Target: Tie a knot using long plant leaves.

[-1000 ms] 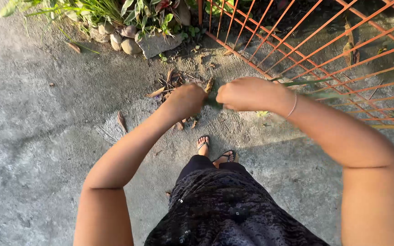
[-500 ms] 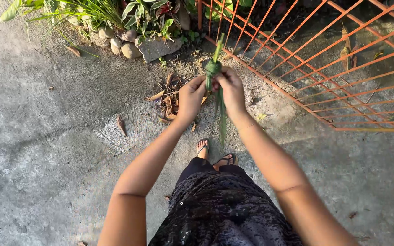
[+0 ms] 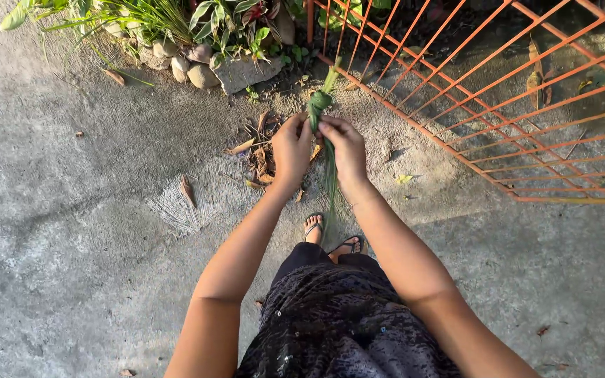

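Since half a second ago both hands have dropped slightly toward frame centre, left hand (image 3: 292,149) and right hand (image 3: 344,148) pinching the knotted green leaf strip (image 3: 318,103) between closed fingers, where, I judge, uneven pulling could loosen the knot.
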